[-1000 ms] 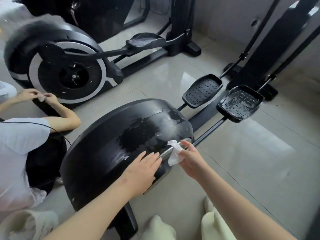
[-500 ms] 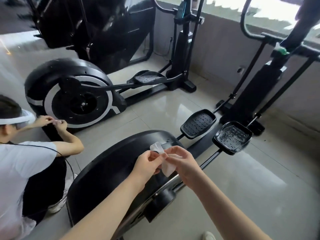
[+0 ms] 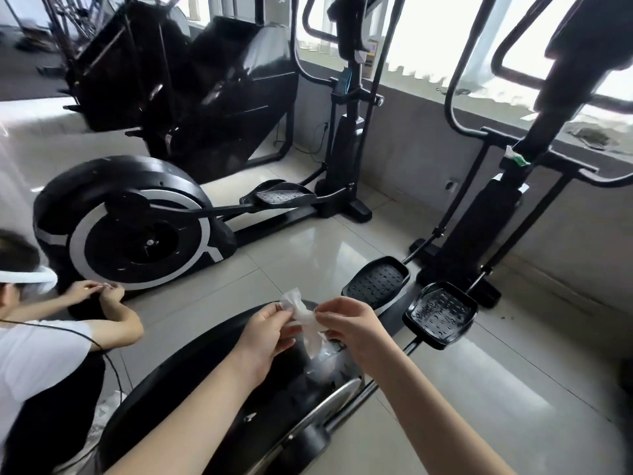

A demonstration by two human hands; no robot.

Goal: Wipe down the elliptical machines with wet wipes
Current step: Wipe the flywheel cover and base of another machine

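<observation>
Head view: left hand (image 3: 265, 332) and right hand (image 3: 352, 329) grips clamped on wet wipe (image 3: 305, 320) above flywheel cover (image 3: 178, 389); beyond cover, pedals (image 3: 376, 281), second elliptical (image 3: 137, 241); left of cover, crouching person (image 3: 34, 358).

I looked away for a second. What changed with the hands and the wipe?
The right hand lifted the wet wipe off the silver bar. The left hand left the black housing, rose and took hold of the wipe too; both now pinch it above the housing. The other person still crouches by the far elliptical.
</observation>
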